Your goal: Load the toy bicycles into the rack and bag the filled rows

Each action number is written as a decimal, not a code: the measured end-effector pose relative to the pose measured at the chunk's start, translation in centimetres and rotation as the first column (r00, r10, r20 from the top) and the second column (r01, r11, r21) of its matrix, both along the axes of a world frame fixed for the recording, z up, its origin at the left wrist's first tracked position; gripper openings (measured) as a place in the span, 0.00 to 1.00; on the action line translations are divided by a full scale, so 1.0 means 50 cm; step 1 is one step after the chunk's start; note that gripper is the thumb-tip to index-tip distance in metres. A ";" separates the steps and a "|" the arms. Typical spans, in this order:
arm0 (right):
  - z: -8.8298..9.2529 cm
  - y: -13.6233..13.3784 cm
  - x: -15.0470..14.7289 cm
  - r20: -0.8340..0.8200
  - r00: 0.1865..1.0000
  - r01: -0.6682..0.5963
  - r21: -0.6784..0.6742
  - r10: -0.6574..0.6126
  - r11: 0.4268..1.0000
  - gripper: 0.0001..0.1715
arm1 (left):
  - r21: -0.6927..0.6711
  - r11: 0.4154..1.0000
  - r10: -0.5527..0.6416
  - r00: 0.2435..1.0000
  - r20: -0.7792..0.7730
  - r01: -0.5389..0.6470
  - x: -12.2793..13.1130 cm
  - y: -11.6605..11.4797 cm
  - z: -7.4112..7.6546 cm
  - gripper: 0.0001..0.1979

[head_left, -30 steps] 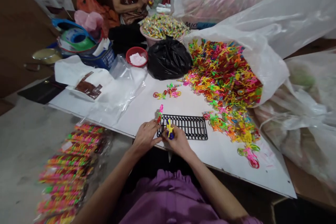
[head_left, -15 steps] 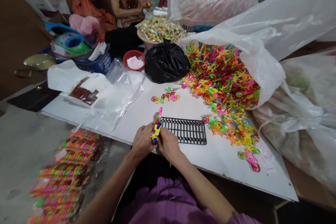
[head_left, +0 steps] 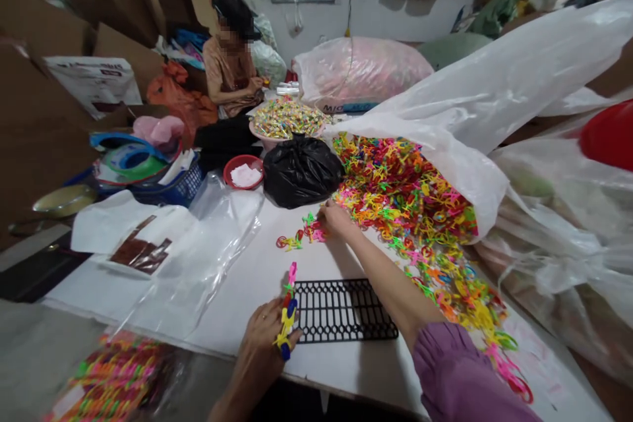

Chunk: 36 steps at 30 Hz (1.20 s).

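My left hand (head_left: 260, 346) is closed on a stack of coloured plastic pieces (head_left: 287, 313), fingers pinched tight, and holds it upright at the left end of the black grid rack (head_left: 346, 310), near the front edge of the white board (head_left: 247, 277). My right hand (head_left: 335, 219) is stretched well away, fingertips down on the small cluster of loose pieces (head_left: 297, 239) just beside the big heap (head_left: 405, 191) that spills from the white bag (head_left: 475, 112). I cannot tell whether that hand has closed on a piece; the fingers hide it.

Risks, as I judge them:
- The stack is tall, thin and gripped low, so a slack pinch could let it topple or shed its top piece.
- It sits close to the board edge, so dropped bits could go over the side.
- The loose pieces look hooked together, so one grab may drag several.
- My right sleeve passes over the rack and the edge of the heap, so a sweep back could scatter pieces or shove the rack.
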State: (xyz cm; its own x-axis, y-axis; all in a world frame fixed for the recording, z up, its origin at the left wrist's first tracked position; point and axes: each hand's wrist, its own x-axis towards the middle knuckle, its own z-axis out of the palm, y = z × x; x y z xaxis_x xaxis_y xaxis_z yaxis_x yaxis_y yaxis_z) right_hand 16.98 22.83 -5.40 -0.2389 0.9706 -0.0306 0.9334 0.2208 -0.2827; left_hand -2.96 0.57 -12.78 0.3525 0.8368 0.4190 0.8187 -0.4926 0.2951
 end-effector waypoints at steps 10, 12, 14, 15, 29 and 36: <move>-0.040 -0.141 0.040 -0.222 0.968 0.124 0.030 -0.115 0.992 0.09 | -0.065 0.998 0.020 1.000 0.020 -0.018 -0.003 0.003 -0.015 0.08; -0.043 -0.187 0.030 -0.314 0.937 0.151 -0.034 -0.154 0.988 0.07 | -0.052 0.998 0.031 0.999 0.022 -0.030 -0.004 0.001 -0.016 0.08; -0.038 -0.225 0.017 -0.392 0.907 0.150 -0.049 -0.157 0.987 0.07 | -0.056 0.998 0.029 0.999 0.026 -0.027 0.000 -0.002 -0.016 0.07; -0.033 -0.240 0.012 -0.424 0.894 0.143 -0.032 -0.143 0.989 0.07 | -0.065 0.998 0.026 0.999 0.029 -0.024 0.003 -0.002 -0.016 0.07; 0.027 -0.364 -0.002 -0.726 0.679 0.046 -0.106 -0.109 0.993 0.12 | -0.395 0.816 0.543 0.795 0.271 -0.423 -0.083 0.053 0.195 0.27; 0.077 -0.379 0.003 -0.663 0.721 -0.161 0.126 0.204 0.979 0.12 | -0.455 0.858 0.462 0.745 0.482 -0.238 0.115 0.070 0.276 0.21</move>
